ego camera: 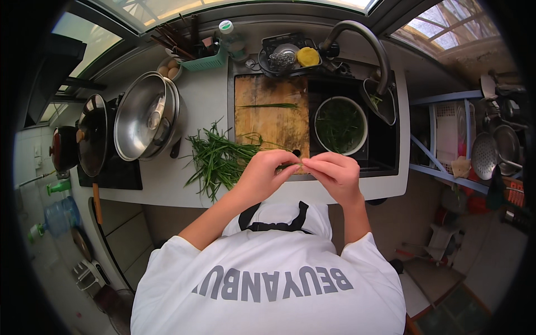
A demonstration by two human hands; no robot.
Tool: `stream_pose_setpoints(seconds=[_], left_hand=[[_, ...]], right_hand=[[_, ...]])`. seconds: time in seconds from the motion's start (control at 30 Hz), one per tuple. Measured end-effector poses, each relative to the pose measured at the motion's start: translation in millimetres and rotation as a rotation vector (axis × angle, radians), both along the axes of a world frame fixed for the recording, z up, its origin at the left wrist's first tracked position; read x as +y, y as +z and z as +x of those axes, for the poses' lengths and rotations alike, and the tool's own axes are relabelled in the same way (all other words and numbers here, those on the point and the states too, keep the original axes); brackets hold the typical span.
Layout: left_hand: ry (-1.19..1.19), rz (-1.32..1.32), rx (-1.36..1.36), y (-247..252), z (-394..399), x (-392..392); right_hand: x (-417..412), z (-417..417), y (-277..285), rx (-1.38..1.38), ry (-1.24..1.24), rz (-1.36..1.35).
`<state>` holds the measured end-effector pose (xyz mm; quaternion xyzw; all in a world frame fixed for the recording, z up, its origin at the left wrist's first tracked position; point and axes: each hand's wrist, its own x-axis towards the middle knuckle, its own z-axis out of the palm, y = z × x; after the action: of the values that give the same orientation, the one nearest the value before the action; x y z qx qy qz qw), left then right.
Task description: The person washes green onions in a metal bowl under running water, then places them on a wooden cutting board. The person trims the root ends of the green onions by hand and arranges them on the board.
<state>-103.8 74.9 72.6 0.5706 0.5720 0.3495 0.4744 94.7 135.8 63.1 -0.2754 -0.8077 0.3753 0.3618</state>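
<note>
Over the front edge of the counter, my left hand [266,172] and my right hand [335,171] meet at the fingertips. Both pinch a thin green stalk, likely a garlic chive [284,167], mostly covered by my fingers. To the left, a loose pile of chives [217,159] spreads from the counter onto a stained wooden cutting board [272,90]. A few stalks [272,105] lie crosswise on the board's upper half. Right of the board, a pale-rimmed round basin [366,127] stands in the dark sink [383,155], with greens [339,125] in water inside.
A curved faucet [383,54] arches over the sink beside a corner strainer [379,100] with green scraps. Large steel bowls [142,117] and a lidded pan [93,138] stand left. Behind are eggs [169,69], a teal utensil basket [205,63], a plastic bottle [234,44] and a yellow sponge [307,57].
</note>
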Motion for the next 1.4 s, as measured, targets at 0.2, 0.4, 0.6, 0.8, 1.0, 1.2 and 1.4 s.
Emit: stream_pose_setpoints(seconds=[0.2,0.4,0.6,0.8,1.0,1.2,1.4], left_hand=[[-0.012,-0.036,0.126,-33.6,-23.7,23.9],[-0.07,-0.055,0.219,-99.5,-63.4,63.8],[0.117,-0.043,0.205,-186.9,-89.5,87.4],[0.265,-0.017,0.319,-214.7,-99.6,85.0],[0.341,0.154,0.629,-221.6,-99.8,79.5],[0.349,0.305,0.887,-225.4,-93.0,83.4],[0.443,0.225,0.98,-207.0,-99.1,70.8]], right_hand=[[37.1,-10.7,-32.0,-0.041,0.061,-0.357],[68.6,-12.9,-105.3,-0.128,-0.141,-0.473],[98.5,-27.3,-174.4,-0.175,-0.287,-0.406],[115.2,-33.4,-203.6,-0.332,-0.343,-0.282],[116.6,-40.2,-210.9,-0.371,-0.325,-0.158],[121.9,-40.7,-212.5,-0.408,-0.306,-0.008],[118.1,-39.5,-197.6,-0.435,-0.35,-0.015]])
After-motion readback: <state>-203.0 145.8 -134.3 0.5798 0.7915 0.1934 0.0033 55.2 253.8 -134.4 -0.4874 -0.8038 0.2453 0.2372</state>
